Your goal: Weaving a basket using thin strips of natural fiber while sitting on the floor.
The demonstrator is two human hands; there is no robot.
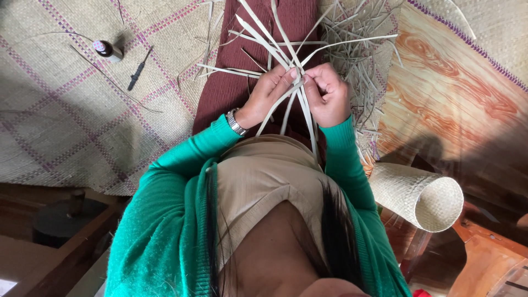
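Left hand (268, 93) and right hand (328, 94) together over lap, fingers pinched, green-sleeved arms bent inward

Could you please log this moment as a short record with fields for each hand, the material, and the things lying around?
Left hand: left hand, wristwatch on the wrist, pinching pale leaf strips where they cross.
Right hand: right hand, gripping the same strips, touching the left hand.
Material: loose heap of strips beyond the hands, over a maroon cloth.
Floor: woven mat with purple lines.
Nearby: small bottle and dark tool on the mat; rolled mat on the right.
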